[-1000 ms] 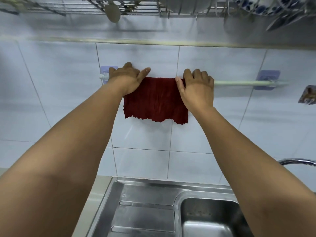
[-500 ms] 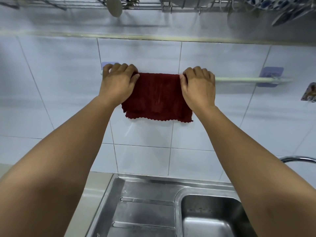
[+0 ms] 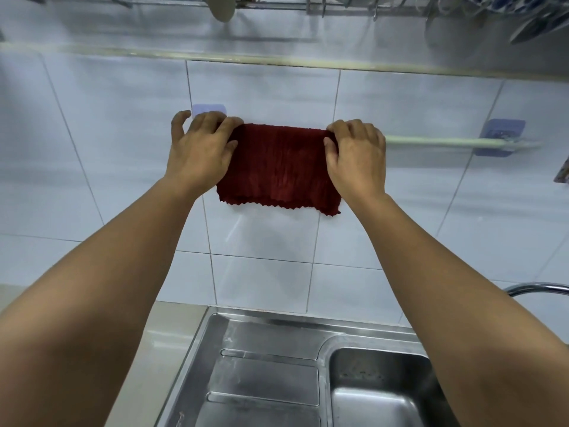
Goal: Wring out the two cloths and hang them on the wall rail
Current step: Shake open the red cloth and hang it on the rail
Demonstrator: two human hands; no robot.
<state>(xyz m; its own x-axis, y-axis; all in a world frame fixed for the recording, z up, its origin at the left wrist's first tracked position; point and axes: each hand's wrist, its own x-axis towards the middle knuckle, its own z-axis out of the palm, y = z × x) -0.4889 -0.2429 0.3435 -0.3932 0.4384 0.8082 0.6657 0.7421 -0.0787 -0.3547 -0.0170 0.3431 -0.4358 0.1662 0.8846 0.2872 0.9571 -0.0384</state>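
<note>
A dark red ribbed cloth (image 3: 278,167) hangs folded over the pale green wall rail (image 3: 431,142), its zigzag hem level below. My left hand (image 3: 200,149) lies on the cloth's left edge with thumb and fingers pinching it, the index finger lifted toward the left rail mount (image 3: 209,108). My right hand (image 3: 357,152) grips the cloth's right top corner on the rail. The rail's left half is hidden under the cloth and my hands. Only this one cloth is in view.
The rail's right mount (image 3: 500,137) is a blue pad on the white tiles. A steel sink (image 3: 378,392) with a ribbed drainboard (image 3: 264,377) lies below, with a tap spout (image 3: 538,288) at right. A dish rack (image 3: 338,4) holding utensils hangs overhead.
The cloth has been spread wider along the rail and its hem has levelled. My left hand's fingers shifted on the left edge; my right hand stayed on the right corner.
</note>
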